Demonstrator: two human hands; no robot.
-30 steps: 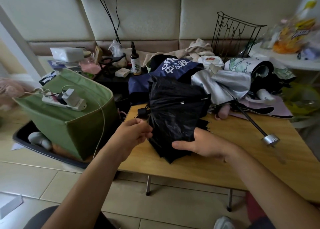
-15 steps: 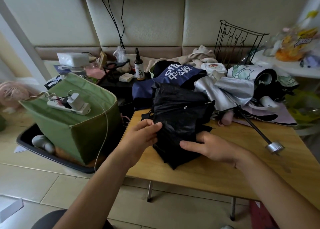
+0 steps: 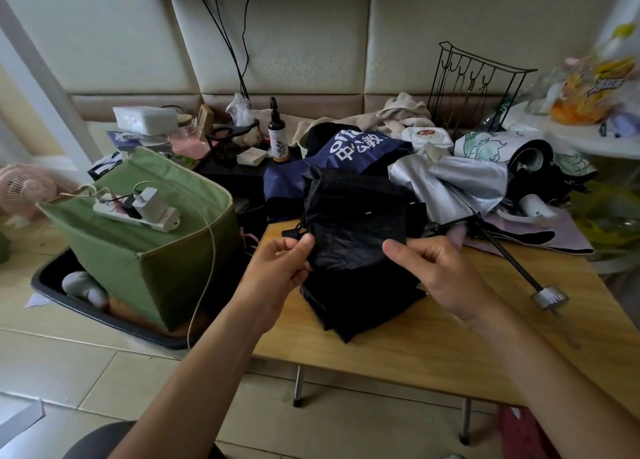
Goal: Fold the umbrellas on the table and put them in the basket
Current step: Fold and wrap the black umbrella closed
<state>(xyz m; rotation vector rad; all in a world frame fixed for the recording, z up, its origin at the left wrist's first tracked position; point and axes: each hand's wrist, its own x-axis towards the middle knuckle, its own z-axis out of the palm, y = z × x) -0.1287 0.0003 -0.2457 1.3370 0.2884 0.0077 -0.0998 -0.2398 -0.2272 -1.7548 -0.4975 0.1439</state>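
Black umbrella (image 3: 356,250) on the near-left part of the wooden table (image 3: 433,351), collapsed but loose, canopy bunched and not yet wrapped; long axis running away from the body, slightly tilted, far end toward the heap of other umbrellas, near end pointing back at the table's front edge; handle end not distinguishable under the cloth. Left hand (image 3: 280,268) at the bundle's left flank, thumb and fingers pinching a fold of black fabric beside a small dark strap or clip; right hand (image 3: 440,275) at the right flank, fingers curled round the cloth, thumb lying across the top; both equally near, one either side of the axis. Green basket (image 3: 145,250) off to the left on the floor, beyond the left hand, a white power strip (image 3: 138,212) resting on its rim; likely next: rolling the folds around the axis, then a leftward carry.
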